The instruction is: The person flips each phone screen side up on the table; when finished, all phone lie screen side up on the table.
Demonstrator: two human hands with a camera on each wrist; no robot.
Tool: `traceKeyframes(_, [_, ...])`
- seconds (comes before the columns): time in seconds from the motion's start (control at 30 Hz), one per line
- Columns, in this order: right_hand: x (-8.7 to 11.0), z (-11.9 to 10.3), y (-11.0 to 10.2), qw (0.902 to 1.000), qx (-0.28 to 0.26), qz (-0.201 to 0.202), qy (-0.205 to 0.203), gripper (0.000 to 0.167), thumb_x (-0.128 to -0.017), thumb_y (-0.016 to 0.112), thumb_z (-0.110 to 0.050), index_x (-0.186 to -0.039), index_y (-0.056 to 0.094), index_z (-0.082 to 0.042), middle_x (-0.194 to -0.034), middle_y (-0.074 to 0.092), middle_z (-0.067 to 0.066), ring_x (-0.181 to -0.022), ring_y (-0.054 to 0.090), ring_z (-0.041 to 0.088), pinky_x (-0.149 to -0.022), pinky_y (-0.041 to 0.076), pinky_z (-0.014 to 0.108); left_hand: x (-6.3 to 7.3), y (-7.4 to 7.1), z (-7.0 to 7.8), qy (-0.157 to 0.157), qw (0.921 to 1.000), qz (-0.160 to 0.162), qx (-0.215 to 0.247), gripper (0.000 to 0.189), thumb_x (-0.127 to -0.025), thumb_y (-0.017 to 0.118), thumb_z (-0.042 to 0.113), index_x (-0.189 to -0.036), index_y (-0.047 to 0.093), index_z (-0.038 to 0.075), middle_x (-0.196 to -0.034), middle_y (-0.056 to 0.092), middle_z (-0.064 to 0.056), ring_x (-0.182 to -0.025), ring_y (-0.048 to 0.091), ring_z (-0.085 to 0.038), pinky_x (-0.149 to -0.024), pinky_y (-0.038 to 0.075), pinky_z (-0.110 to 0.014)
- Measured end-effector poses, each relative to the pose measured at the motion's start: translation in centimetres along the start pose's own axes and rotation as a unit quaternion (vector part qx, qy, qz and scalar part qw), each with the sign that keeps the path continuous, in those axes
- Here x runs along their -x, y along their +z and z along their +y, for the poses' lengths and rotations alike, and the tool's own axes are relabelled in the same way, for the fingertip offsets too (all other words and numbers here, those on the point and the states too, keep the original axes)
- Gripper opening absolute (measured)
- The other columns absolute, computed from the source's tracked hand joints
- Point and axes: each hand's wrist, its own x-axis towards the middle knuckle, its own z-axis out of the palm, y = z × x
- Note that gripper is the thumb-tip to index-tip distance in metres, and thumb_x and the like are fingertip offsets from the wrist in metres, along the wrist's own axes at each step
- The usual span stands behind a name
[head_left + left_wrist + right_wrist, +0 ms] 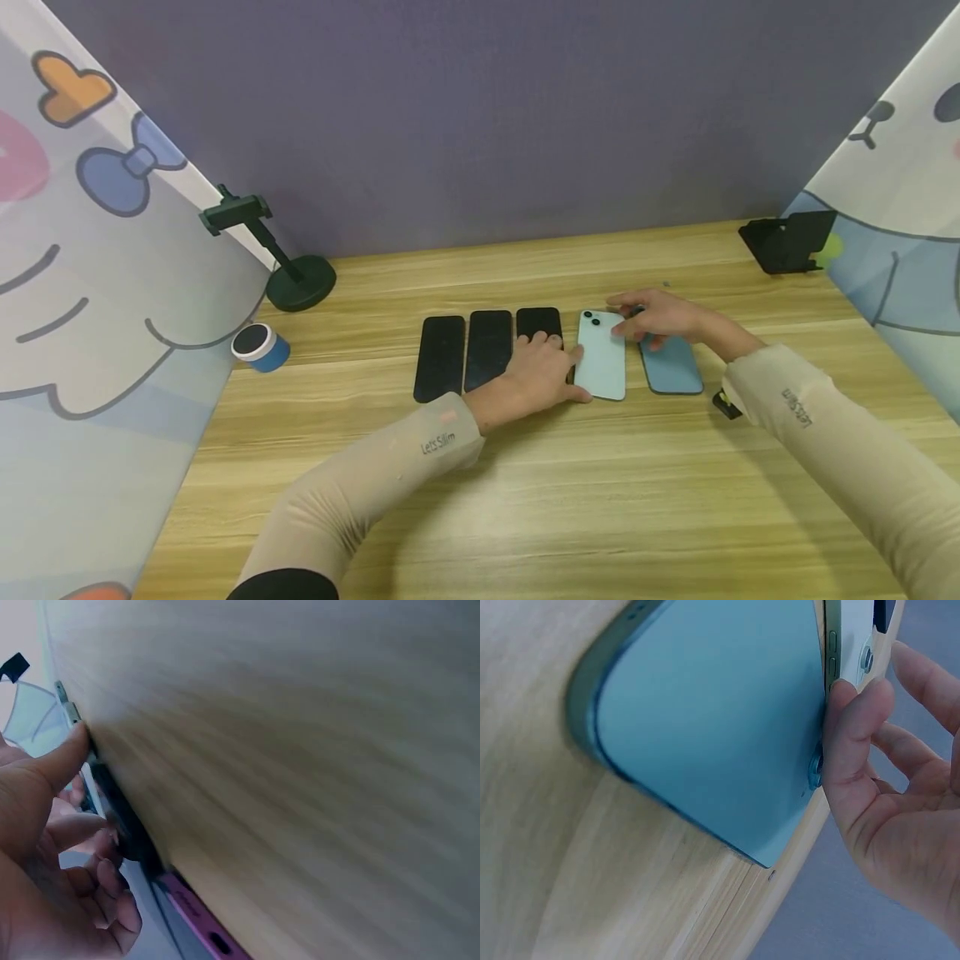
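Three phones with dark screens up, a left one, a middle one and a right one, lie side by side. My left hand rests its fingers on the right dark phone, its thumb by the lower left edge of a mint-green phone. That phone lies back up, with two camera lenses at its top left. My right hand reaches over the top of a blue phone, its fingertips at the mint phone's upper right edge. The right hand covers the blue phone's top.
A dark green stand and a blue-and-white jar are at the left. A black folding stand sits at the back right. By the right sleeve lies a small black object. A grey partition borders the wooden table.
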Motion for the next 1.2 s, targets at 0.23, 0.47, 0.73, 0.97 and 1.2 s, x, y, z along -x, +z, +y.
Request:
traceKeyframes(0.23, [0.2,-0.2,-0.1,0.9999,0.008,0.01,0.005,0.077,-0.097,0.067,-0.027,-0.159,0.027,-0.004,-0.135,0.041,0.019,-0.079,0.052,0.02,-0.056,0.05,0.032,-0.1,0.7,-1.1,0.015,0.9992,0.025,0.029,0.079,-0.087,0.052,0.076,-0.153,0.042,0.034,-0.134,0.06,-0.004,-0.114,0.056,-0.024,-0.096,0.046,-0.043])
traceKeyframes(0.47, [0.0,-0.5,-0.2,0.9999,0.005,0.012,0.005,0.079,-0.095,0.069,-0.028,-0.158,0.028,-0.002,-0.138,0.043,0.023,-0.081,0.057,0.02,-0.058,0.053,0.032,0.0,0.9,-1.3,0.023,0.9983,0.033,0.041,0.08,-0.085,0.054,0.076,-0.152,0.043,0.033,-0.125,0.061,-0.001,-0.108,0.057,-0.021,-0.09,0.048,-0.041])
traceKeyframes(0.73, [-0.4,-0.9,-0.6,0.9998,0.003,-0.01,0.016,0.078,-0.096,0.067,-0.027,-0.157,0.026,-0.002,-0.126,0.053,0.02,-0.072,0.057,0.017,-0.057,0.051,0.03,0.0,0.6,-1.2,0.016,0.9989,0.022,0.039,0.079,-0.086,0.054,0.075,-0.152,0.044,0.033,-0.133,0.06,-0.002,-0.114,0.058,-0.024,-0.099,0.047,-0.047])
traceKeyframes(0.97, [-1.2,-1.4,-0.9,0.9987,0.019,-0.032,0.036,0.073,-0.097,0.066,-0.026,-0.155,0.03,0.0,-0.09,0.059,0.008,-0.06,0.049,0.012,-0.055,0.045,0.029,0.0,0.4,-1.0,0.012,0.9992,0.009,0.038,0.08,-0.087,0.053,0.073,-0.154,0.042,0.031,-0.137,0.059,-0.004,-0.117,0.057,-0.025,-0.101,0.048,-0.048])
traceKeyframes(1.2, [-1.5,-0.5,-1.0,0.9985,0.016,-0.044,0.028,0.072,-0.096,0.067,-0.027,-0.155,0.033,-0.003,-0.067,0.049,0.0,-0.057,0.042,0.013,-0.055,0.042,0.03,-0.1,0.5,-1.0,0.019,0.999,0.001,0.04,0.081,-0.087,0.054,0.073,-0.154,0.041,0.03,-0.14,0.057,-0.005,-0.118,0.057,-0.025,-0.096,0.051,-0.045])
